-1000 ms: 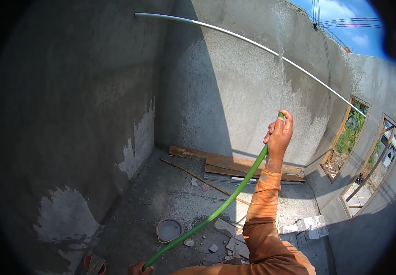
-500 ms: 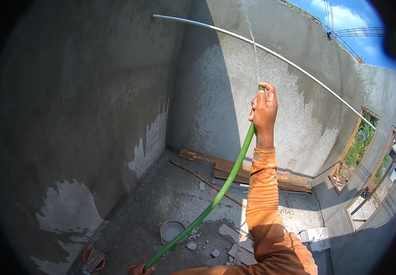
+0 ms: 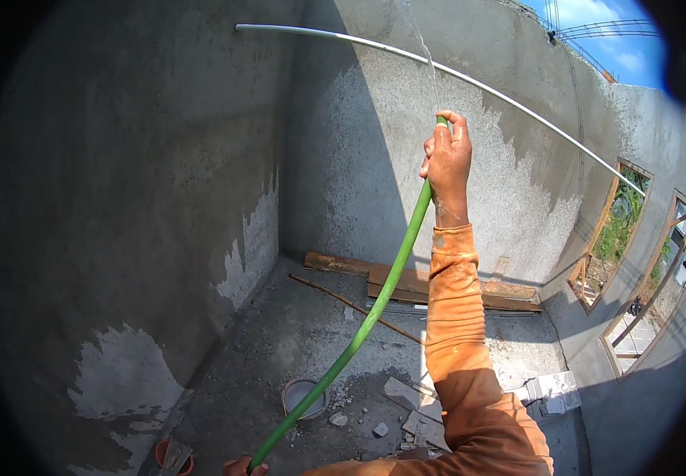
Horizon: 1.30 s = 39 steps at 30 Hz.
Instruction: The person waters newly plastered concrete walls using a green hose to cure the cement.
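Note:
A green hose (image 3: 374, 313) rises from the bottom of the view up to my raised right hand (image 3: 447, 159). The fingers of that hand are wrapped round the hose near its mouth, and a thin stream of water (image 3: 430, 67) shoots upward out of it. My left hand (image 3: 241, 466) shows only in part at the bottom edge, closed round the lower stretch of the hose. Ahead, the cement wall (image 3: 438, 182) is dark and wet in places, pale and dry in others.
A white pipe (image 3: 478, 93) spans the corner above my hand. Wooden boards (image 3: 430, 284) lie along the wall's foot, near a thin pole (image 3: 351, 305). A round bucket (image 3: 319, 406), broken slabs (image 3: 418, 416), an orange bucket (image 3: 184, 466) and blocks (image 3: 557, 393) stand about. Window frames (image 3: 616, 230) are at right.
My right hand, with the hose end, appears slightly higher and further left. The camera's view has also shifted a little. The water still streams upward.

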Available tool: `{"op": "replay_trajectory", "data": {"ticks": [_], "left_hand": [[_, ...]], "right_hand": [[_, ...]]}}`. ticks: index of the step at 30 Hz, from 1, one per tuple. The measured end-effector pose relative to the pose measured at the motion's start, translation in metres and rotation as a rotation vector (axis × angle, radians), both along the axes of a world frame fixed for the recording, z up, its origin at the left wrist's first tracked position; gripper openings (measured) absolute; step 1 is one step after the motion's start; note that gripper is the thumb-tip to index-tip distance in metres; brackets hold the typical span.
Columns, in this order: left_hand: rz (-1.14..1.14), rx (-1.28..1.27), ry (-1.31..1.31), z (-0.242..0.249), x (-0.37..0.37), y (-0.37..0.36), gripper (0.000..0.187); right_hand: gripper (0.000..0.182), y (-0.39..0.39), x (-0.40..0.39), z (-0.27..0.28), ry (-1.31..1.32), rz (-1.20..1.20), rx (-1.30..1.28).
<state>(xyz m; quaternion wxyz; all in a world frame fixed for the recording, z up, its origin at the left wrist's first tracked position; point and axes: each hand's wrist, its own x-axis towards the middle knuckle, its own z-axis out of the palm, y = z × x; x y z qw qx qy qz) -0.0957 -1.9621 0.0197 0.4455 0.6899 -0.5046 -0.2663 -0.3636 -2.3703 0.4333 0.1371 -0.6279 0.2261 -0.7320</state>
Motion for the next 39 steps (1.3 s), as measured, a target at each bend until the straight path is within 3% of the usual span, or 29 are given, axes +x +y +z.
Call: {"op": "replay_trajectory", "data": {"ticks": [6,8,12,17,19,25,31,39], "left_hand": [[-0.104,0.004,0.002,0.019,-0.001,-0.014,0.025],[-0.136,0.006,-0.049,0.026,-0.001,-0.021,0.026],[-0.158,-0.096,-0.148,0.009,-0.001,-0.028,0.025],[-0.229,0.021,-0.045,0.020,-0.002,-0.028,0.024],[-0.194,-0.098,-0.056,0.012,-0.003,-0.029,0.024],[-0.200,0.034,-0.031,0.025,-0.003,-0.017,0.022],[-0.112,-0.023,-0.052,0.011,0.007,0.000,0.023],[-0.007,-0.008,0.010,0.007,0.011,0.012,0.029]], "right_hand": [[0.023,0.001,-0.066,0.000,-0.152,-0.034,-0.025],[0.023,0.008,-0.086,-0.003,-0.195,-0.146,-0.049],[0.023,0.016,-0.128,-0.013,-0.217,-0.180,-0.050],[0.023,0.024,-0.150,-0.033,-0.205,-0.240,-0.074],[0.022,0.024,-0.147,-0.037,-0.184,-0.255,-0.057],[0.025,0.022,-0.100,-0.041,-0.094,-0.244,0.026],[0.026,0.005,-0.035,-0.040,-0.006,-0.083,0.033],[0.024,-0.007,0.027,-0.016,0.018,-0.037,0.016]]}}
